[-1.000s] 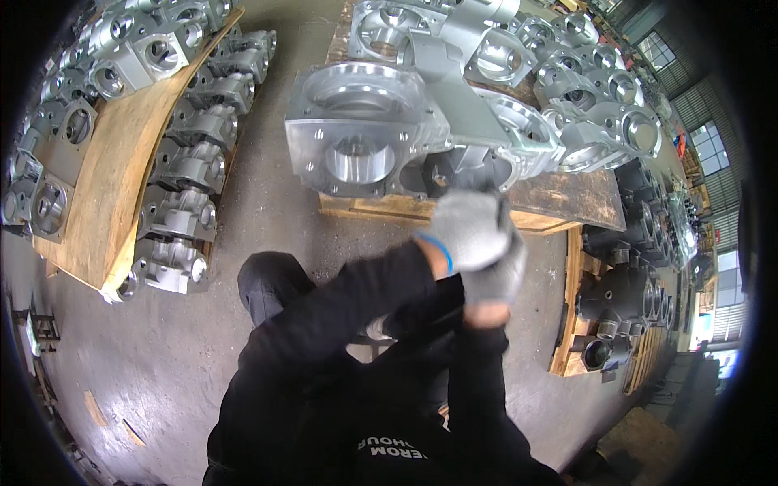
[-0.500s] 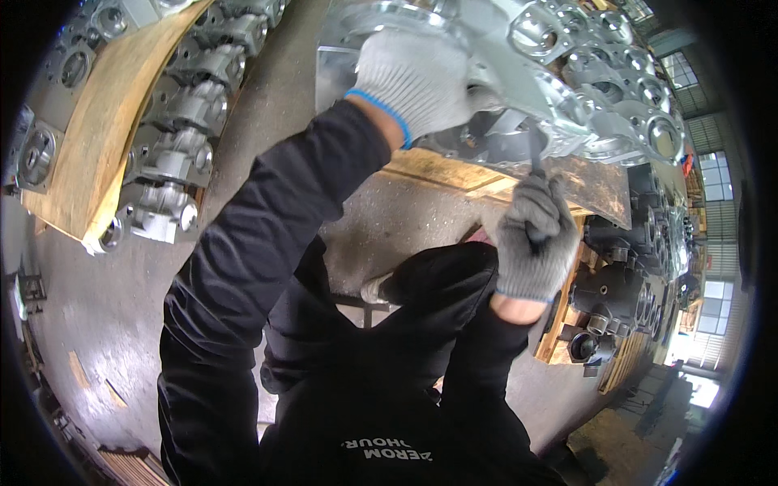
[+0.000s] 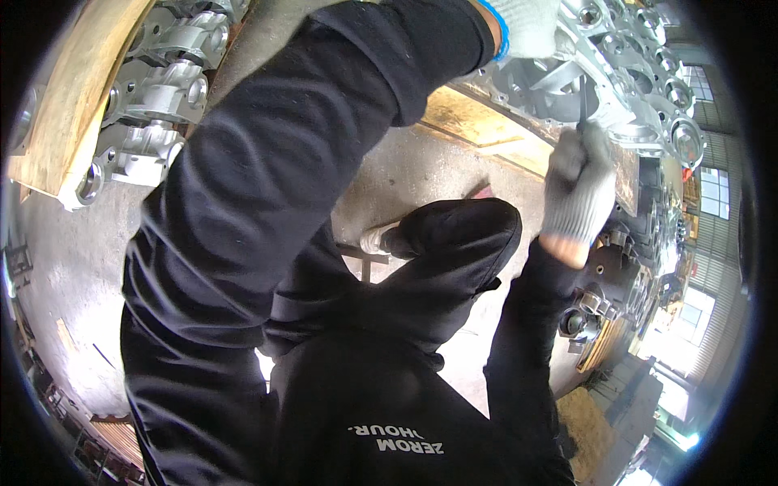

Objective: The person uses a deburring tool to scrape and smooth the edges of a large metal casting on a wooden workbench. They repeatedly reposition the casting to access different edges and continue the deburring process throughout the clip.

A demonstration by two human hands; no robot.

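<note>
My right hand (image 3: 577, 182), in a grey knit glove, grips a thin dark hand tool (image 3: 581, 101) whose tip touches the edge of a large silver cast metal housing (image 3: 559, 77) lying on a wooden pallet (image 3: 470, 121). My left hand (image 3: 527, 24), in a white glove with a blue cuff, rests on top of that same housing at the upper edge of the view; its fingers are cut off by the frame. My black left sleeve crosses the middle of the picture.
More silver castings (image 3: 158, 97) lie on a wooden board (image 3: 61, 105) at the upper left. Further castings (image 3: 668, 97) fill the pallet to the right, with dark round parts (image 3: 583, 316) below them. Concrete floor (image 3: 73, 267) lies between, and my bent knee (image 3: 462, 235) sits below the pallet.
My view has swung closer to the housing. My left hand went up to the top edge, and my right hand rose until the tool met the casting.
</note>
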